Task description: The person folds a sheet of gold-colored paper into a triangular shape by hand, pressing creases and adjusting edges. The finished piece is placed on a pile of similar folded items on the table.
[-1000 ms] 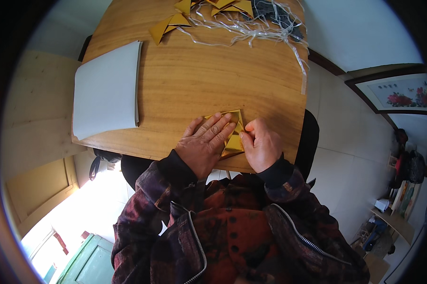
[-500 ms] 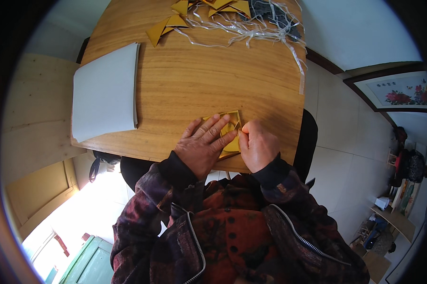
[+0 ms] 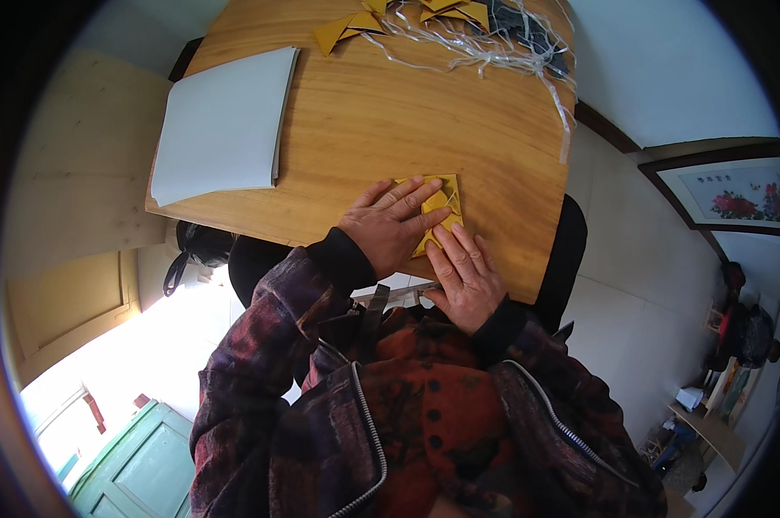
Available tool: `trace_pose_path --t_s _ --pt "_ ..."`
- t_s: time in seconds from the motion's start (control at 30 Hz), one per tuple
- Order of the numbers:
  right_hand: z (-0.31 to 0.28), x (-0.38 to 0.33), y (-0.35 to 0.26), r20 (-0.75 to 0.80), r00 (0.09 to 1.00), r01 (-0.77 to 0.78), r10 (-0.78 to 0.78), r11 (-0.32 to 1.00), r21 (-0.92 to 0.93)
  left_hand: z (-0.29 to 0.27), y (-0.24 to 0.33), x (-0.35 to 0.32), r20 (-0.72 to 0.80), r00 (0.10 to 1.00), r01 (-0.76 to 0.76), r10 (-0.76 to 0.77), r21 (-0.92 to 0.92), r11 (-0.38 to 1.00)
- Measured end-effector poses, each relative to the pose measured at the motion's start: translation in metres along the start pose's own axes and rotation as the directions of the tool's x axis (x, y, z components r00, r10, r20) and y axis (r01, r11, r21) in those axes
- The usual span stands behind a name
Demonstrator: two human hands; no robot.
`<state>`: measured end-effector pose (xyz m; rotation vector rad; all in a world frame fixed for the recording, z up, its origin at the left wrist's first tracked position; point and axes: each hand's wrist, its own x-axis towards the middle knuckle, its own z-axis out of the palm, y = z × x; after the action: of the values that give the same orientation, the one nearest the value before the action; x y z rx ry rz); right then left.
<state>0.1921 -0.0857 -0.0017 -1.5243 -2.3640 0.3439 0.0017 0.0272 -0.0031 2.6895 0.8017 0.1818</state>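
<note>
The right hand [image 3: 463, 281] had slid back toward the worktop [image 3: 364, 121] edge. Both hands (left hand [image 3: 390, 224] included) pressed flat, fingers spread, on the yellow paper [image 3: 442, 203], its long axis pointing away from the person.

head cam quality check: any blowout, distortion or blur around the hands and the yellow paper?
Head view: strong fisheye, the wooden table edges bow and a black vignette rings the frame. Daylight blows out the floor at lower left. The left hand, right hand and folded yellow paper are evenly lit and reasonably sharp, no glare. The white sheet stack is bright but not clipped.
</note>
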Motion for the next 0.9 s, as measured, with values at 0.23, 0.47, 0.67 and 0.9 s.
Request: trace_pose_path --t_s 0.23,0.47,0.67,0.9 --pt "-0.001 0.0 0.0 -0.118 0.991 -0.045 0.055 0.996 0.082 0.003 0.001 0.0 0.015 1.0 0.019 -0.019 0.03 0.999" --pt "-0.023 0.008 0.024 -0.036 0.892 -0.374 0.45 0.781 0.501 0.006 0.0 0.002 0.018 1.0 0.021 -0.022 0.056 0.998" --pt "-0.032 0.026 0.028 0.476 0.707 -0.636 0.523 0.177 0.751 0.003 0.002 0.001 0.033 0.999 0.026 -0.028 0.055 0.998" --pt "-0.042 0.038 0.033 0.615 0.637 -0.76 0.466 0.243 0.603 0.005 0.001 0.001 -0.004 0.999 0.034 -0.034 0.034 0.999"
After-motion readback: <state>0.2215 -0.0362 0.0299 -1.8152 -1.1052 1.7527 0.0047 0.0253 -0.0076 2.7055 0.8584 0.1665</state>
